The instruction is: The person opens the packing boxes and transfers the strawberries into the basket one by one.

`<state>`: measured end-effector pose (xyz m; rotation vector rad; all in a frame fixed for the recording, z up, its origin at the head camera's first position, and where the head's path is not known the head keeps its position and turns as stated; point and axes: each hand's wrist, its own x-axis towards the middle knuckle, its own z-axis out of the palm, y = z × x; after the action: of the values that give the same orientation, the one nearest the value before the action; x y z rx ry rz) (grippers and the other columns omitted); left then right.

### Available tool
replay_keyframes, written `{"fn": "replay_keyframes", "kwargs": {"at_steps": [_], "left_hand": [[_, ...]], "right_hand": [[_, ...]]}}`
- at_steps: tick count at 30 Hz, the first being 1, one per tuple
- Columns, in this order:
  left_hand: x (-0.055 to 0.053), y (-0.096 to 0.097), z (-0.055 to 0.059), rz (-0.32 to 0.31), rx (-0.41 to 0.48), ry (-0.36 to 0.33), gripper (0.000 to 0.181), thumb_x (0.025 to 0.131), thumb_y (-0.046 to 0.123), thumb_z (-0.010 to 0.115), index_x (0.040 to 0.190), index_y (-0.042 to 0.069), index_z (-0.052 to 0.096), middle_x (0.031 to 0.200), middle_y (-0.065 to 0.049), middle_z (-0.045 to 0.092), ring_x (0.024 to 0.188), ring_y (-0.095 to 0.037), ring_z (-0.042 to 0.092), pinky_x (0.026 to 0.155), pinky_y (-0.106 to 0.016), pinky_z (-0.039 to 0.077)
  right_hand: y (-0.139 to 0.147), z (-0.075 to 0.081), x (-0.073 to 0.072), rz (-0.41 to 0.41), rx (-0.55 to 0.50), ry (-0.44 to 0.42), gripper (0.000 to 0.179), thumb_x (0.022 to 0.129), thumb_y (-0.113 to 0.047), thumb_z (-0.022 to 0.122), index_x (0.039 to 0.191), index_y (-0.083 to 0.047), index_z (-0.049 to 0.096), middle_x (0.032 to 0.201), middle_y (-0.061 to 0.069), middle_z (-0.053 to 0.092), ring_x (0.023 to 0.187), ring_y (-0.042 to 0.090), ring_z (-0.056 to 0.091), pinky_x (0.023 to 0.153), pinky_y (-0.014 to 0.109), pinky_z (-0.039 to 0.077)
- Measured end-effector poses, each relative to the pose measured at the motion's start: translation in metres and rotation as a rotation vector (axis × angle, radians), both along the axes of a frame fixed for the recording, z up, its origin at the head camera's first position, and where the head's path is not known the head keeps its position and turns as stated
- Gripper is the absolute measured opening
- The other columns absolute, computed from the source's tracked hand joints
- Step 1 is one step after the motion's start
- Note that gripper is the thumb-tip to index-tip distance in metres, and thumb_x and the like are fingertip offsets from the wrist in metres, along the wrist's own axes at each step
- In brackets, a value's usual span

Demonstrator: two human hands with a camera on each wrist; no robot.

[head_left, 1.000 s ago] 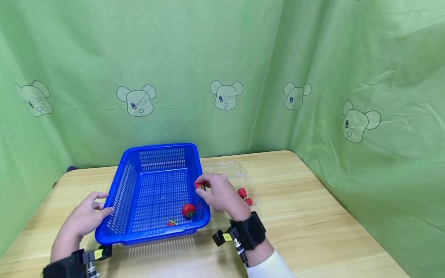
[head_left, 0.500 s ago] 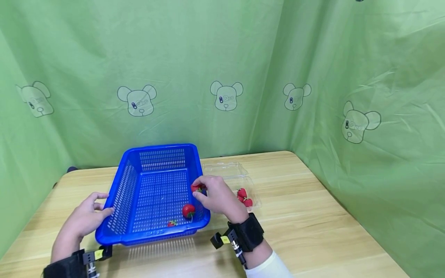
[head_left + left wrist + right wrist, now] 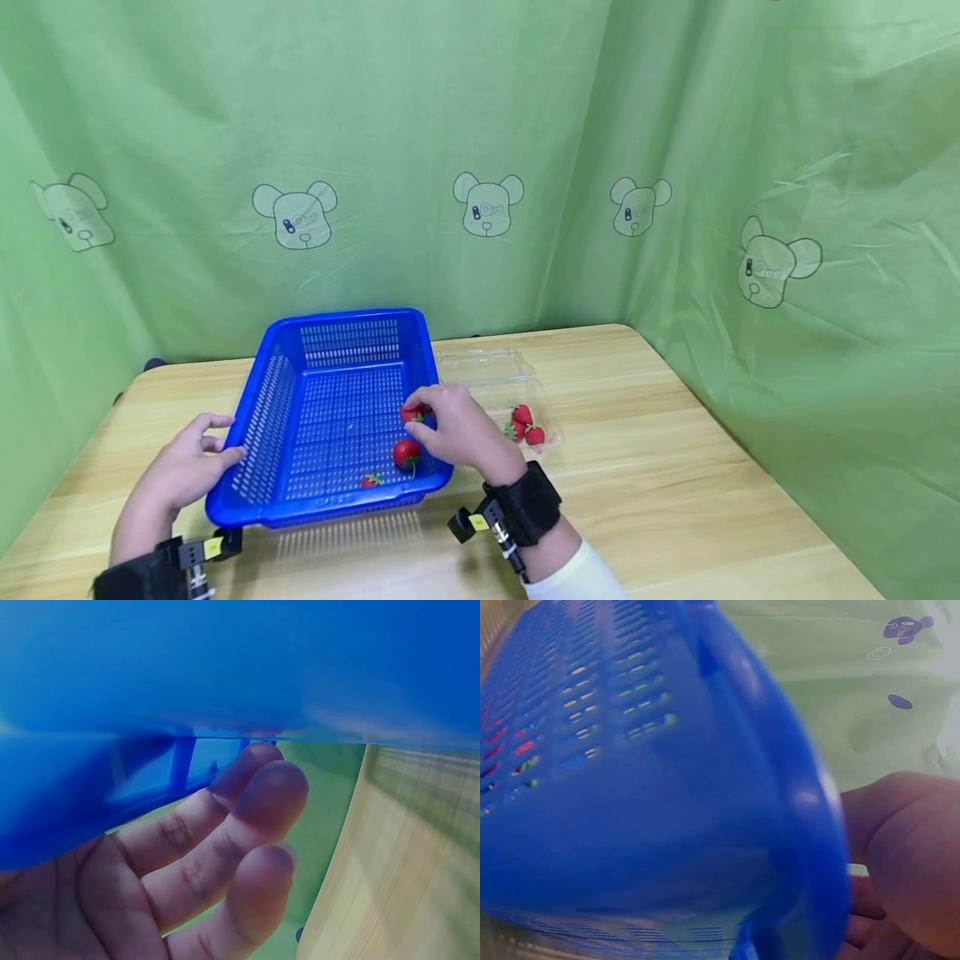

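A blue plastic basket [image 3: 352, 417] with perforated walls stands tilted at the left of the table. My left hand [image 3: 186, 467] grips its left rim, thumb on top; in the left wrist view the fingers [image 3: 255, 892] curl beneath the blue edge. Over the basket's right side, my right hand [image 3: 461, 429] pinches a red strawberry [image 3: 410, 414] with green leaves between thumb and fingertips. A larger red strawberry [image 3: 407, 454] and a small, partly hidden one [image 3: 371, 481] lie at the basket's near end. In the right wrist view the basket wall [image 3: 667, 825] hides the fingertips.
Right of the basket, a clear plastic clamshell box [image 3: 551, 417] lies with its lid [image 3: 483, 364] folded back. It holds several strawberries [image 3: 522, 414], partly covered by the right forearm. A wooden table [image 3: 660, 483] carries everything, and a green curtain [image 3: 405, 125] hangs behind.
My right hand has moved left and slightly down with the strawberry, from the basket's right rim to inside it. More strawberries in the clear box show now. My left hand keeps its place.
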<state>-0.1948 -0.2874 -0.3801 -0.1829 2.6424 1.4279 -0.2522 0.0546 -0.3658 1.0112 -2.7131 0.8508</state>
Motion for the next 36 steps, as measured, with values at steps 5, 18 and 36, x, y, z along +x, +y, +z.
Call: {"fn": "replay_keyframes", "kwargs": {"at_steps": [5,18,36], "left_hand": [[0.0,0.0,-0.001,0.005,0.008,-0.009,0.058,0.098,0.013,0.054,0.141,-0.011,0.024,0.114,-0.032,0.053,0.083,-0.025,0.065,0.072,-0.043,0.056],[0.0,0.0,-0.003,0.007,0.0,-0.022,0.058,0.098,0.013,0.053,0.142,-0.011,0.024,0.115,-0.034,0.053,0.084,-0.025,0.065,0.074,-0.044,0.055],[-0.004,-0.004,-0.005,0.0,-0.009,-0.005,0.058,0.098,0.014,0.054,0.142,-0.011,0.024,0.115,-0.034,0.053,0.083,-0.025,0.065,0.073,-0.044,0.056]], "right_hand": [[-0.004,-0.006,0.0,0.037,0.025,0.001,0.018,0.092,-0.019,0.068,0.108,-0.009,0.069,0.105,0.0,0.068,0.095,0.009,0.061,0.086,0.026,0.052],[-0.018,-0.019,0.002,0.132,0.047,0.065,0.016,0.091,-0.018,0.069,0.104,-0.01,0.07,0.1,-0.002,0.068,0.093,0.007,0.06,0.085,0.02,0.049],[-0.017,-0.016,0.0,0.093,-0.024,0.055,0.013,0.093,-0.017,0.067,0.1,-0.007,0.07,0.097,0.004,0.069,0.091,0.013,0.062,0.082,0.025,0.051]]}}
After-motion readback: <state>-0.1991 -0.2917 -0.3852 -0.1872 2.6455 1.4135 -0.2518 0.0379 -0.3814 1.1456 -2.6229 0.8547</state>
